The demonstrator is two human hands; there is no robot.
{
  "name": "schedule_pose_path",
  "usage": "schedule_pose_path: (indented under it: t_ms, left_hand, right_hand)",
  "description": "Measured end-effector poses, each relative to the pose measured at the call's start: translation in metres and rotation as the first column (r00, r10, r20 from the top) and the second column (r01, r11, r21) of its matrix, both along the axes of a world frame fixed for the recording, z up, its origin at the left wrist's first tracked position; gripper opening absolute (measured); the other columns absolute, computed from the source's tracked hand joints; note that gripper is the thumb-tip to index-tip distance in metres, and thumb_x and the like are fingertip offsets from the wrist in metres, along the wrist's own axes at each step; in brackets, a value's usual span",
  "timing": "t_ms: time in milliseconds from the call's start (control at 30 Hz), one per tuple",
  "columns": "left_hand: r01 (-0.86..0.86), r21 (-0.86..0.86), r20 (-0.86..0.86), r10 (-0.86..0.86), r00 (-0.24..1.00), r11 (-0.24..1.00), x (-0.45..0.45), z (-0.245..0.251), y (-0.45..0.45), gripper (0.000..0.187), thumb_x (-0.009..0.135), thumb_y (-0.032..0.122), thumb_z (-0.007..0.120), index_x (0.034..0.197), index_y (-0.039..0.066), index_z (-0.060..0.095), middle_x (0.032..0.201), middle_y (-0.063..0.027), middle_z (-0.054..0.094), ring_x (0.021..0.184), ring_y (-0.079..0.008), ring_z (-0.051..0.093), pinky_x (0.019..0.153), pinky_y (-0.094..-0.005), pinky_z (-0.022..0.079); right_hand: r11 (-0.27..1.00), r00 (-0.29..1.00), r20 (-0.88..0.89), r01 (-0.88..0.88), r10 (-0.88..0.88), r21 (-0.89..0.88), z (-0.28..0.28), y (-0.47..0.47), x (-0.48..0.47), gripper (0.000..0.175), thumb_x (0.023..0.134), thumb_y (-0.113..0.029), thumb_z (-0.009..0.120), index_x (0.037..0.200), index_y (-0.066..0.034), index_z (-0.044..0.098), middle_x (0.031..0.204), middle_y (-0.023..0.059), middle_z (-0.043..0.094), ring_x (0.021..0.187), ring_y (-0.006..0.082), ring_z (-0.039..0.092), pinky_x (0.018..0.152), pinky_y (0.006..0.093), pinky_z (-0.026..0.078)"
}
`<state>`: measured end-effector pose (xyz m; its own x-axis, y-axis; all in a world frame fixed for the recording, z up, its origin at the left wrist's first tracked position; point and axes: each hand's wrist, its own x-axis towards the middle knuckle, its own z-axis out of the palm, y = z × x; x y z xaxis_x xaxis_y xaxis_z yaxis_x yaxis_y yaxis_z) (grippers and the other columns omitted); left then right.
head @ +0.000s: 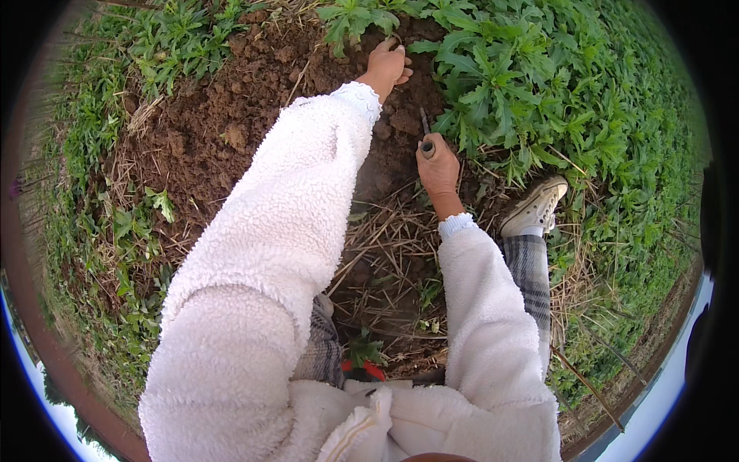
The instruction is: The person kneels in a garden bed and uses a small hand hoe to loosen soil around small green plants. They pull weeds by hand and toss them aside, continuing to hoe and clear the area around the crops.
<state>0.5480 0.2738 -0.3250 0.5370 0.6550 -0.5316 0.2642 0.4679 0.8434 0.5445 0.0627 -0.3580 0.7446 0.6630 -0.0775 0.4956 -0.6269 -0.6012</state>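
My left hand (pixel 388 68) reaches forward to the base of a leafy green plant (pixel 353 18) at the top of the view. Its thumb and forefinger are pinched near the stem, but what is between them is too small to tell. Closer to me and to the right, my right hand (pixel 439 164) grips the round handle of a hand tool (pixel 427 149). A narrow metal part of the tool points forward over the loose brown soil (pixel 404 121); the kind of tool cannot be told.
Dense leafy plants (pixel 496 69) grow on the right. Crumbly dug soil (pixel 202 133) lies on the left, with more greenery beyond. Dry straw (pixel 392 248) covers ground between my legs. My light shoe (pixel 534 208) stands at the right; something red (pixel 364 369) shows below me.
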Motion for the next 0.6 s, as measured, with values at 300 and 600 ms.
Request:
schedule_pose_path:
  t_ms: [300,600]
  left_hand:
    - [-0.168,0.106,0.039,0.164,0.986,0.980,0.000,-0.003,0.012,0.023,0.090,0.026,0.061,0.107,0.010,0.059,0.084,0.0007,0.057,0.065,-0.0102,0.054,0.056,-0.0256,0.049]
    - [-0.245,-0.020,0.202,0.244,0.949,0.969,-0.163,0.075,0.040,0.022,0.097,0.026,0.049,0.112,0.010,0.046,0.098,-0.0004,0.048,0.083,-0.0152,0.054,0.069,-0.0293,0.046]
  right_hand:
    - [0.979,0.975,0.130,-0.192,0.182,0.064,0.066,-0.022,0.004,0.021,0.073,-0.012,0.065,0.091,-0.0124,0.056,0.083,0.0096,0.064,0.072,0.0325,0.061,0.062,0.0401,0.049]
    - [0.994,0.994,0.041,-0.104,0.103,0.017,0.116,-0.030,-0.007,0.016,0.080,-0.018,0.062,0.091,-0.0091,0.055,0.074,0.0169,0.061,0.069,0.0379,0.059,0.063,0.0398,0.049]
